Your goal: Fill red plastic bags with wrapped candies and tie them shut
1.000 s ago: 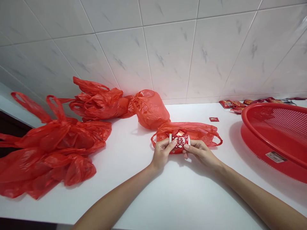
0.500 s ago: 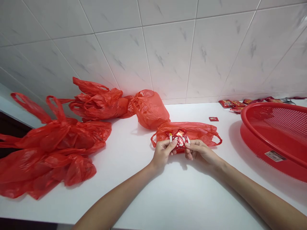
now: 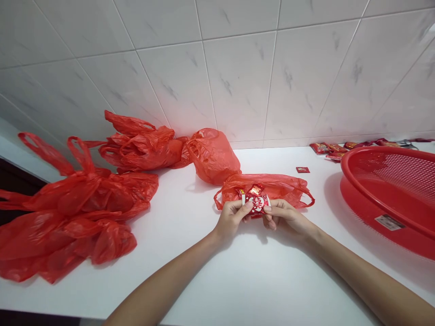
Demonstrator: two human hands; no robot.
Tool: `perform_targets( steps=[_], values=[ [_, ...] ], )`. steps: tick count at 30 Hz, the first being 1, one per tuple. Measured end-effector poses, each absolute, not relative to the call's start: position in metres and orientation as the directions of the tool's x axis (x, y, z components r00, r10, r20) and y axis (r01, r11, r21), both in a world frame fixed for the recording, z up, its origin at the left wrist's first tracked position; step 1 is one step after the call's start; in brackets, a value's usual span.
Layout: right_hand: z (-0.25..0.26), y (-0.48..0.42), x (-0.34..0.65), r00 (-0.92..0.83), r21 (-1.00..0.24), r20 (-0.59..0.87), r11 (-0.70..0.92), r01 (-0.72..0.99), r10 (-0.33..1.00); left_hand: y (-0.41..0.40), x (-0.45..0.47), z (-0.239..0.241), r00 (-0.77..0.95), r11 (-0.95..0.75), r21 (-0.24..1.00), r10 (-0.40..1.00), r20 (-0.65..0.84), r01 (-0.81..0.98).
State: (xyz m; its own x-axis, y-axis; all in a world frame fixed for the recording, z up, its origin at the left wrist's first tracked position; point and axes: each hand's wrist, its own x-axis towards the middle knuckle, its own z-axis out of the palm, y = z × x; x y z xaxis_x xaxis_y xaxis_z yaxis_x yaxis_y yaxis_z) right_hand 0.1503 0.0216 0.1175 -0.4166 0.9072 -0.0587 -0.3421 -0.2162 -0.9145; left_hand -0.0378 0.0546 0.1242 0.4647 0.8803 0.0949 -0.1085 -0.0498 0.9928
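A small red-and-white packet (image 3: pixel 257 204) is pinched at both ends between my two hands. My left hand (image 3: pixel 232 216) grips its left end with thumb and fingers, and my right hand (image 3: pixel 283 213) has the right end. Just behind them lies a red plastic bag (image 3: pixel 278 183) with its mouth open toward me and its handles out to either side. Another small red packet with a gold patch (image 3: pixel 256 189) shows at the bag's mouth, partly behind the held one.
Filled red plastic bags (image 3: pixel 215 156) stand against the tiled wall, with more bags (image 3: pixel 102 199) heaped at the left. A red mesh basket (image 3: pixel 360 199) sits at the right. Several red packets (image 3: pixel 321 148) lie behind it, and a single packet (image 3: pixel 302 170) rests on the white counter (image 3: pixel 272 280).
The packet in my hands has tilted slightly, its face catching the light differently. Both hands keep their hold in nearly the same place.
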Motion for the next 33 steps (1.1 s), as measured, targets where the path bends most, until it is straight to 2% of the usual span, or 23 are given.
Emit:
perform_targets(
  steps=[3, 7, 11, 18, 22, 33],
  values=[
    [0.120, 0.021, 0.151, -0.396, -0.956, -0.041, -0.151, -0.250, 0.917, 0.053, -0.038, 0.127, 0.559, -0.026, 0.988, 0.822, 0.108, -0.154],
    [0.119, 0.018, 0.148, -0.397, -0.984, -0.013, -0.084, -0.160, 0.918, 0.051, -0.037, 0.132, 0.584, -0.016, 0.988, 0.805, 0.106, -0.156],
    [0.116, 0.016, 0.145, -0.378, -0.986, -0.017, -0.078, -0.146, 0.926, 0.050, -0.036, 0.136, 0.645, 0.014, 0.983, 0.756, 0.111, -0.186],
    [0.121, 0.014, 0.143, -0.366, -0.993, -0.003, -0.047, -0.111, 0.930, 0.050, -0.037, 0.133, 0.561, -0.054, 0.981, 0.814, 0.151, -0.187],
    [0.121, 0.014, 0.143, -0.375, -0.996, 0.012, -0.022, -0.085, 0.927, 0.049, -0.037, 0.133, 0.578, -0.047, 0.982, 0.802, 0.148, -0.185],
    [0.122, 0.014, 0.138, -0.267, -0.992, 0.109, 0.089, -0.085, 0.958, 0.052, -0.038, 0.121, 0.496, -0.047, 0.987, 0.860, 0.118, -0.152]
  ],
)
